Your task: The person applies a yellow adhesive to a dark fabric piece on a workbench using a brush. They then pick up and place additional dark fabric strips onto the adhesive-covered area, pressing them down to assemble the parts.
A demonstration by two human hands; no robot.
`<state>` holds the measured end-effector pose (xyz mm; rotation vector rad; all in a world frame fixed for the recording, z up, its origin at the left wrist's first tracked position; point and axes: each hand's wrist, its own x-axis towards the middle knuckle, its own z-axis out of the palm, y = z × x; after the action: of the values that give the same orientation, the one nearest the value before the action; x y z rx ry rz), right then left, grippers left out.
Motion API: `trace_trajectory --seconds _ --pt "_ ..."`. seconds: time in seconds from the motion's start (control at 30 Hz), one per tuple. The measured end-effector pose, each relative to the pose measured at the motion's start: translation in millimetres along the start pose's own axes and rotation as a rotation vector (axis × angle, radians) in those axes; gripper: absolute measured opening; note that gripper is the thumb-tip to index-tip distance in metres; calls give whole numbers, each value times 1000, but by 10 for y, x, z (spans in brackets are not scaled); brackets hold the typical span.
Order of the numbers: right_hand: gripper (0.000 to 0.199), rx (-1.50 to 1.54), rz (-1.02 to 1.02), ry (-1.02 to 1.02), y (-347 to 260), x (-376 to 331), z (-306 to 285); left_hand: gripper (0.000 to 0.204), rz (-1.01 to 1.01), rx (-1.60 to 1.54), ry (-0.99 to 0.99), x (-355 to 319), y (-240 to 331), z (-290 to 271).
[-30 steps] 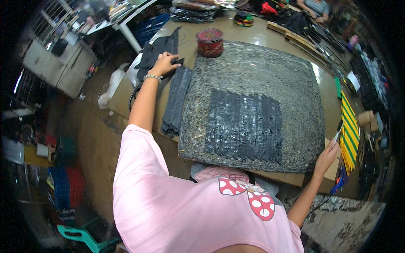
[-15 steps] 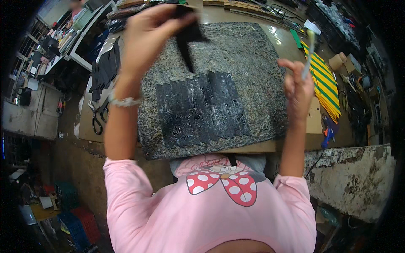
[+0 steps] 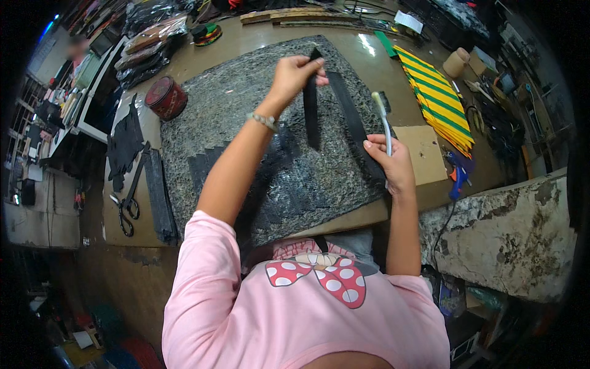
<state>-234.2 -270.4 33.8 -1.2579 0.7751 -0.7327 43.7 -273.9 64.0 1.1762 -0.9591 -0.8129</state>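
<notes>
- Above the slab [image 3: 246,80], both hands are raised and apart: the left hand [image 3: 296,77] farther from the shirt [image 3: 289,326], the right hand [image 3: 393,163] nearer to it and off to the right.
- Between the left fingertips a black strip [image 3: 312,117] is pinched by one end; its long axis runs almost straight back toward the shirt, free end pointing to the laid strips [image 3: 295,190] (partly hidden by the left forearm [image 3: 230,166]).
- Just right of that, a second strip [image 3: 348,107] slants from near the left fingertips down to the right thumb; I cannot tell whether the left hand touches its upper end.
- Within the right hand's grip is also a brush [image 3: 387,126], bristle end pointing away from the shirt.
</notes>
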Motion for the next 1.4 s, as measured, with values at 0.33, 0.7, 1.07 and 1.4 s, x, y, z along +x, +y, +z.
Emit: trace_trajectory --seconds 0.33,0.7,1.07,1.4 --pt "24 -133 79 91 272 -69 -411 66 371 1076 22 527 -454 -198" --pt "30 -162 73 53 359 -361 -114 22 142 446 -549 -142 -407 -18" --pt "21 -589 -98 9 437 -725 394 23 -76 772 -330 -547 -216 -688" --pt "19 -653 -140 14 426 -912 488 26 7 865 -334 -657 -206 -615"
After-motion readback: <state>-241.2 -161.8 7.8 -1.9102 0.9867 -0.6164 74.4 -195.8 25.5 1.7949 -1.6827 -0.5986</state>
